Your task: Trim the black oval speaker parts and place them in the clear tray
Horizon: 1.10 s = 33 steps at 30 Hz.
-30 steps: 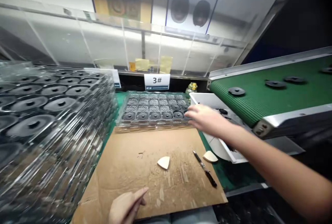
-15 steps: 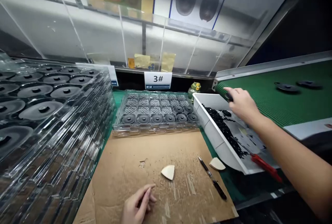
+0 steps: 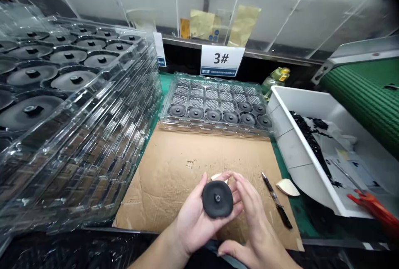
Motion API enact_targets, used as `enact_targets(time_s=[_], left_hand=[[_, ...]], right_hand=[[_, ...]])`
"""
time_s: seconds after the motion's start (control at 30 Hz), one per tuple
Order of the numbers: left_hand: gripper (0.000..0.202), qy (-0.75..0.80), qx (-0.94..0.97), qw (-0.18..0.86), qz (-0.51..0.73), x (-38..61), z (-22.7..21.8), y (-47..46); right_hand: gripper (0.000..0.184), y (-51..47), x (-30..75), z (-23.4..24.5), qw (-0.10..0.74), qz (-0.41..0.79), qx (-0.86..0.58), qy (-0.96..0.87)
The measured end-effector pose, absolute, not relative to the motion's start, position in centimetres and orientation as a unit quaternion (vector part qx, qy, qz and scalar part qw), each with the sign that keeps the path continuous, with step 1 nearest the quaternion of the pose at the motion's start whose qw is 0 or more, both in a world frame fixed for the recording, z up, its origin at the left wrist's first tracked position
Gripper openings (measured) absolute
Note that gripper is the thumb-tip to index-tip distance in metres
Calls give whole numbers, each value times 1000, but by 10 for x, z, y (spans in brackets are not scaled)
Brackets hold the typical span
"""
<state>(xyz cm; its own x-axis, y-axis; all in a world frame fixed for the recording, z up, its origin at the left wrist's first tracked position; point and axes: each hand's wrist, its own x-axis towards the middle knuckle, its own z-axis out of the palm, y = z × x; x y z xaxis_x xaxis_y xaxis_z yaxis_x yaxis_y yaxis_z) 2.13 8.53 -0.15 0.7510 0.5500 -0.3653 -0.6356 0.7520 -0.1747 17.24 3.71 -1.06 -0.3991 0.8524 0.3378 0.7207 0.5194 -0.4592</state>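
The step in hand is judged to be a close handling of the black disc (image 3: 217, 199), which is held in the air over the near part of the cardboard sheet (image 3: 165, 165). For this to be done well, the disc should be supported from beneath and steadied by its rim, with the central stub left free of pressure. Its face should be kept turned upward so that the edge can be seen all round, and any turning is best done lightly, low over the sheet, so that a slip would be caught by the cardboard. Care should be taken with the pen-like tool (image 3: 277, 200) on the right part of the sheet and with the pale wedge (image 3: 287, 187) at its right edge, since either could be brushed by a sleeve or wrist.

The left hand (image 3: 199, 227) is turned palm up over the sheet's near part, with the disc cradled between thumb and curled fingers. The right hand (image 3: 257, 223) is held to the right of the disc, unclosed, its fingers extended towards the left fingers and its thumb spread away. Whether the disc is touched by the right fingertips cannot be told.
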Motion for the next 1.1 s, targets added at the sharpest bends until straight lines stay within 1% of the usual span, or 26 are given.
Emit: enact_targets(time_s=[0.07,0.13,0.2,0.33,0.5,0.63,0.9,1.1], left_hand=[[47,148,-120,929,318,21,-2,81],[50,156,-109,931,312,22,0,78],[49,166,-104,928,318,25,4,77],[48,195,-91,918,332,32,13,74],[49,243,-85,908,331,39,18,67],[49,265,-74,905,325,45,18,65],[52,237,-44,919,311,59,18,64],[51,251,-33,920,298,60,15,61]], right_hand=[[86,22,171,-19,316,142,-551,-759],[80,13,165,-22,334,173,-603,-704],[75,9,159,-21,346,200,-623,-672],[66,7,156,-21,357,220,-625,-658],[65,1,164,-28,355,243,-599,-675],[62,-3,168,-26,369,251,-595,-669],[55,-2,179,-17,412,280,-594,-631],[55,-2,181,-21,440,308,-585,-608]])
